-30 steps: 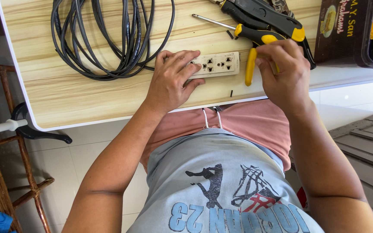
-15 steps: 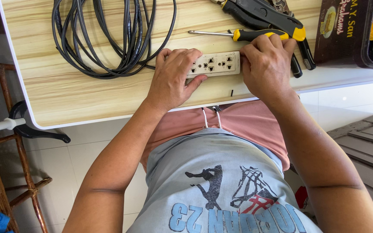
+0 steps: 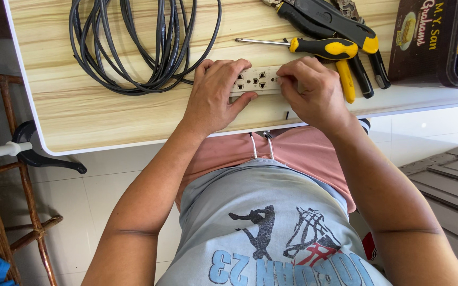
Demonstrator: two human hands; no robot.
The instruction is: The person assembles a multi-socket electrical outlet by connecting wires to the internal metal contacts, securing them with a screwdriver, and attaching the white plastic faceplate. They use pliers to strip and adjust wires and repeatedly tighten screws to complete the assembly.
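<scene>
While both hands rested at the near edge of the wooden table, the person held a cream-coloured outlet strip between them. The left hand lay flat over the left end of the strip, its fingers spread along the far side and the thumb stretched along the near side, so the strip was clamped against the table. The right hand covered the right end; its fingers were curled and pressed together at the strip's edge, with the fingertips touching the plastic. Whether they pinched some small part there, I could not tell, because the hand hid it.

Just beyond the right hand lay a screwdriver with a yellow and black handle, its metal shaft pointing toward the left hand's side. Beside it, further out from the right hand, was a pair of black pliers with yellow trim, and a yellow-handled tool touched the right hand's outer side. To the right of these tools stood a dark brown box. Beyond the left hand, a coil of dark grey cable was spread on the table, and one strand ran toward the strip under the left fingers.
</scene>
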